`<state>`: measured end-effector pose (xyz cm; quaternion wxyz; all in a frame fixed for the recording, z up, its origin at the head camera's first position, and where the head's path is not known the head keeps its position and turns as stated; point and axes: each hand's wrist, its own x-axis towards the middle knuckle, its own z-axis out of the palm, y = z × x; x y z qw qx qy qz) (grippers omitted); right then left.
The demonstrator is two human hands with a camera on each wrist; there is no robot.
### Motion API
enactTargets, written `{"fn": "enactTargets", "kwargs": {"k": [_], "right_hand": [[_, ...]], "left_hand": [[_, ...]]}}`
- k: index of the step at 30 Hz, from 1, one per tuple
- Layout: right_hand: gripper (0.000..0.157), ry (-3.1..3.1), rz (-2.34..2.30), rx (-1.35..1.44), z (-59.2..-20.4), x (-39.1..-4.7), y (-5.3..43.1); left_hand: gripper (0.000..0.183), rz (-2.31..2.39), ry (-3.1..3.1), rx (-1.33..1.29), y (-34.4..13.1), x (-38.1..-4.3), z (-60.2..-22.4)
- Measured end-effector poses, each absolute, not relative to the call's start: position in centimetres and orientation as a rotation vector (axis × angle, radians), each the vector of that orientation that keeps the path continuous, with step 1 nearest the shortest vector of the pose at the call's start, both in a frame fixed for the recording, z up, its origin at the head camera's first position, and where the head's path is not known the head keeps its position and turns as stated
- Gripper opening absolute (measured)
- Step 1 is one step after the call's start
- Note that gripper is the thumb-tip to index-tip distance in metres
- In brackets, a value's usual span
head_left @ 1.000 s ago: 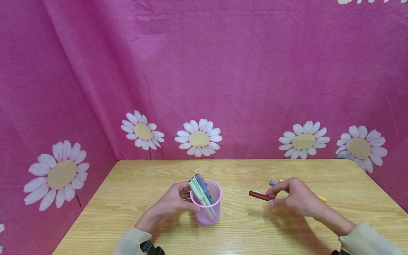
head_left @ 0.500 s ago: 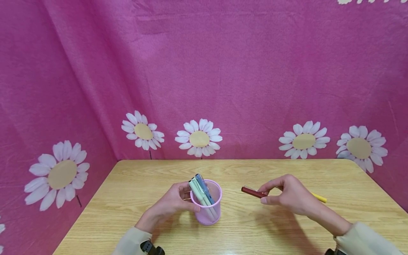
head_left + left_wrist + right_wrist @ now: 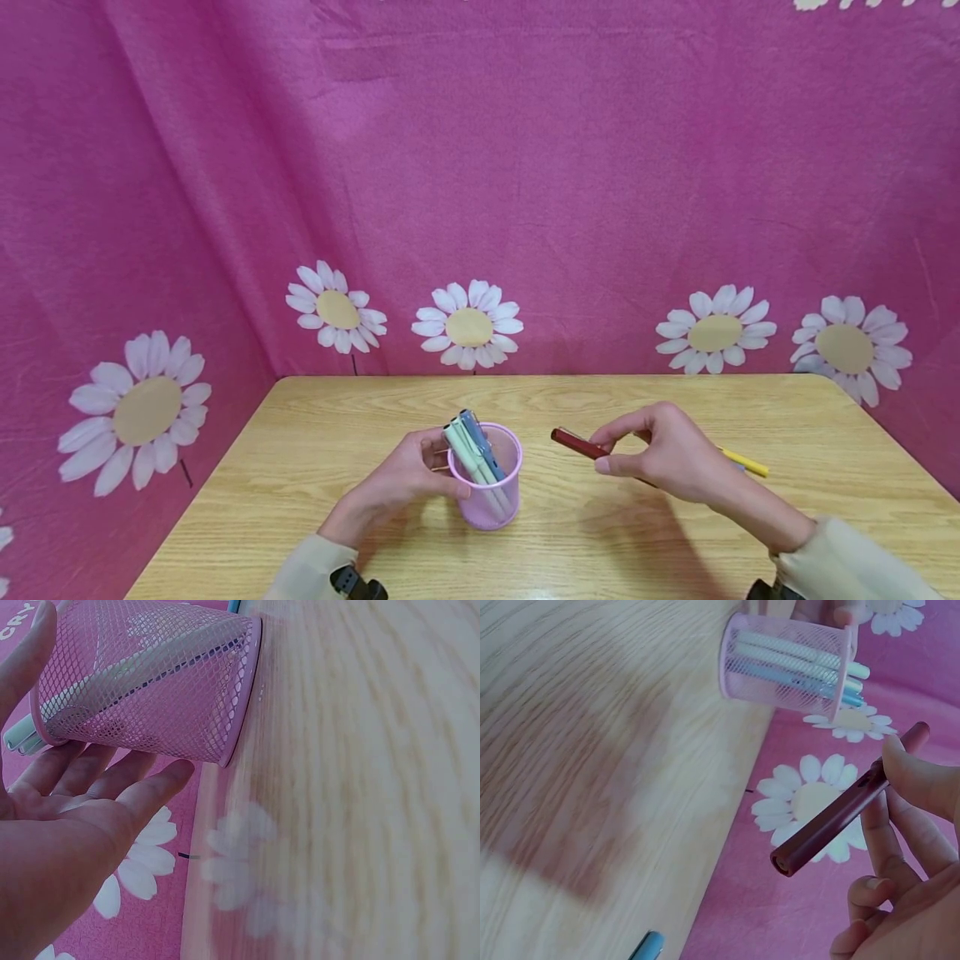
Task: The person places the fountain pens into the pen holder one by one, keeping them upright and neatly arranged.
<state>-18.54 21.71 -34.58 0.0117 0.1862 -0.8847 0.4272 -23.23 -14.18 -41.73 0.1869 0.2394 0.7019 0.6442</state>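
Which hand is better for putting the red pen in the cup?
Probably the right hand: it pinches the red pen above the table, while the left hand holds the cup.

"What is behind the table (image 3: pixel 360 408)?"

"A creased magenta cloth (image 3: pixel 525 167), printed with white daisies (image 3: pixel 468 327) with tan centres. Four line up near the table's far edge; a larger one sits at the left."

"And the table?"

"Pale wood, wavy-grained, with rounded far corners. In the left wrist view, white lettering (image 3: pixel 16 622) shows at top left, cut off."
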Motion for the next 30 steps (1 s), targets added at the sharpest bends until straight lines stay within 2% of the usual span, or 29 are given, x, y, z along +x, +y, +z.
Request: {"fn": "enactTargets", "kwargs": {"k": [8,30], "right_hand": [[0.021,-2.754,1.363,0.556,-33.6,-18.7,20.4],[0.020,-2.638,1.547,0.605,-32.1,-19.0,17.1]], "left_hand": [[0.064,1.809,1.992,0.632,-14.2,-23.1,-41.7],[0.066,1.794,1.994,0.691,-14.2,-23.2,-41.6]]}}
